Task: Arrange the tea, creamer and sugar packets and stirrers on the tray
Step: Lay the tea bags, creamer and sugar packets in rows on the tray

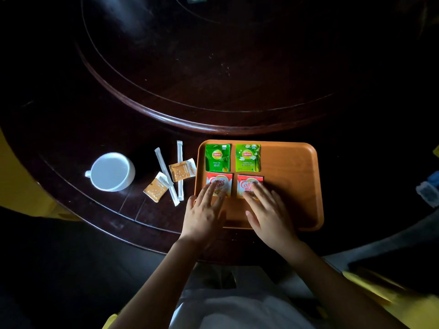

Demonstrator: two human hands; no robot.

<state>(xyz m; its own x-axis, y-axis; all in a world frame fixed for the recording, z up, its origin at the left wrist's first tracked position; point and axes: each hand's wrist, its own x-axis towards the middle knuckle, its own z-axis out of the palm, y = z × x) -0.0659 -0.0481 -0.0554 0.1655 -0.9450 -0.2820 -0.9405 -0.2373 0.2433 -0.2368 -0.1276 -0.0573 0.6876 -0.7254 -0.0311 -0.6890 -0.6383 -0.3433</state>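
Observation:
An orange tray lies on the dark table. Two green tea packets sit side by side along its far left. Below them lie two red creamer packets. My left hand rests flat with its fingertips on the left creamer packet. My right hand lies flat with its fingertips on the right creamer packet. Left of the tray, on the table, are two tan sugar packets and two white wrapped stirrers.
A white cup stands on the table left of the sugar packets. A raised round turntable fills the table's middle beyond the tray. The right half of the tray is bare. Yellow chair parts show at both lower sides.

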